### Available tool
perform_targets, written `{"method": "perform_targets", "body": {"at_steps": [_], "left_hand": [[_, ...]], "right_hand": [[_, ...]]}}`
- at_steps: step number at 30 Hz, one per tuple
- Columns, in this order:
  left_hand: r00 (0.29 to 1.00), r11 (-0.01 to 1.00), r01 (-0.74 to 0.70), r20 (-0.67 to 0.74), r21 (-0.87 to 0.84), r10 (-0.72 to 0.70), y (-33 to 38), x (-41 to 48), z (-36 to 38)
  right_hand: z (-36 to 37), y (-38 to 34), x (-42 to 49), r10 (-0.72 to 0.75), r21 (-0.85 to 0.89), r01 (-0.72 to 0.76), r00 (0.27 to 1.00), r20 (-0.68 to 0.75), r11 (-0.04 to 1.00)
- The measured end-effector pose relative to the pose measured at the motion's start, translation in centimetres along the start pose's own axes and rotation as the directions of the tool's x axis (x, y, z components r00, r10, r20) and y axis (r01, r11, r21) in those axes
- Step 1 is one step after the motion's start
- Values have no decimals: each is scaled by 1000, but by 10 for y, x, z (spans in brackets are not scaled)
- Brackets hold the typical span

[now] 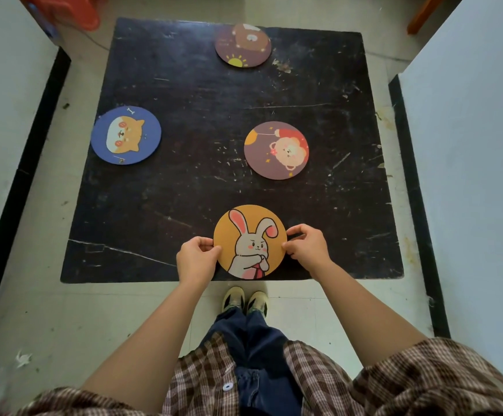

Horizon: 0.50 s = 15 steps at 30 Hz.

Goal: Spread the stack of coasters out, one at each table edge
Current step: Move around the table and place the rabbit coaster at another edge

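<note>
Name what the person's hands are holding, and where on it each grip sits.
The rabbit coaster: left hand pinches its left rim, right hand its right rim.

There is only one view, from the camera on my head. It looks steeply down and a little forward over the near edge of the black table [184, 175], close enough that my forearms fill the bottom of the frame and my shoes [245, 300] show below that edge. All four table corners fit in, with floor on every side; the wide lens bows the edges.
</note>
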State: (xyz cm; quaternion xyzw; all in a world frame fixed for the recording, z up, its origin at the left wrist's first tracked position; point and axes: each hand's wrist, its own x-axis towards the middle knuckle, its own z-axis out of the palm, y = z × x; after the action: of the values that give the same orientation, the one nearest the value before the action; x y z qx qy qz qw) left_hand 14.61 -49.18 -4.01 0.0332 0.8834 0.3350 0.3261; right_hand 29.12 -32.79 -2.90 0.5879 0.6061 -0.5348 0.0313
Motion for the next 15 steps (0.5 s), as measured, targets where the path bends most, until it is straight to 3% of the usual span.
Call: {"method": "perform_targets", "body": {"at_steps": [15], "left_hand": [[998, 991, -57, 46, 124, 52, -4, 1, -6]], "right_hand": [[7, 2, -4, -56, -52, 54, 997, -48, 997]]}}
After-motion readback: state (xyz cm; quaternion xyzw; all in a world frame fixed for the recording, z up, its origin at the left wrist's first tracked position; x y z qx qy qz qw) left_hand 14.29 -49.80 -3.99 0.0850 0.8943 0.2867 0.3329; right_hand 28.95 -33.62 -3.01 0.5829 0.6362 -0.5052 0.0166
